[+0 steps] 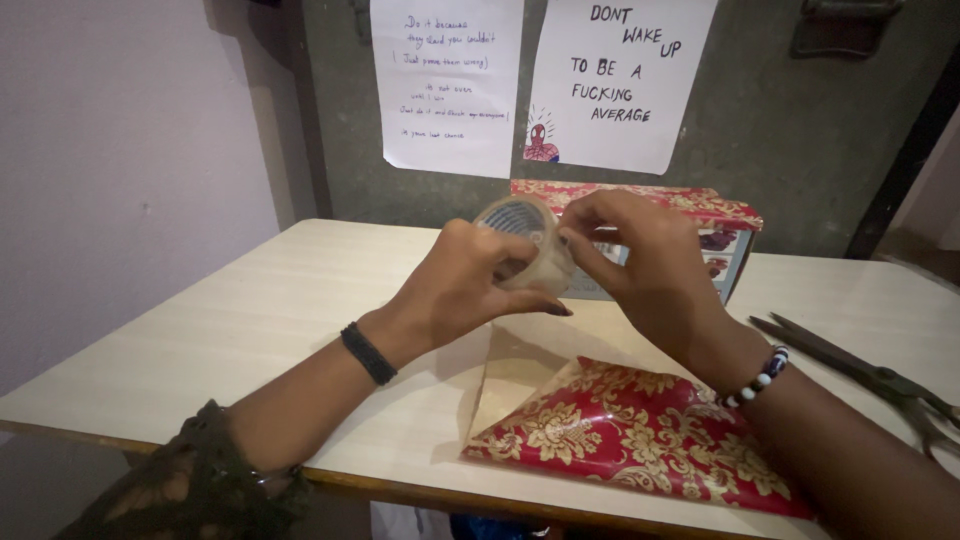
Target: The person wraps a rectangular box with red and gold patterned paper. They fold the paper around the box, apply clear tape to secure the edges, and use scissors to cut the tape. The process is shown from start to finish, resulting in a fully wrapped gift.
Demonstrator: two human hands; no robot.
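My left hand [462, 285] grips a roll of clear tape [525, 245], held up above the table. At the roll's right edge, the fingertips of my right hand [640, 265] pinch or pick at the tape; whether a tape end is lifted I cannot tell. A sheet of red wrapping paper with a gold flower pattern [640, 435] lies on the table below my hands, with one corner folded back to show its pale underside. Behind my hands stands a box [725, 235] partly covered with the same red paper.
A pair of dark scissors [870, 375] lies at the right on the pale wooden table [250, 310]. Two white paper sheets [450, 90] with handwriting hang on the grey wall behind. The table's front edge runs close to my body.
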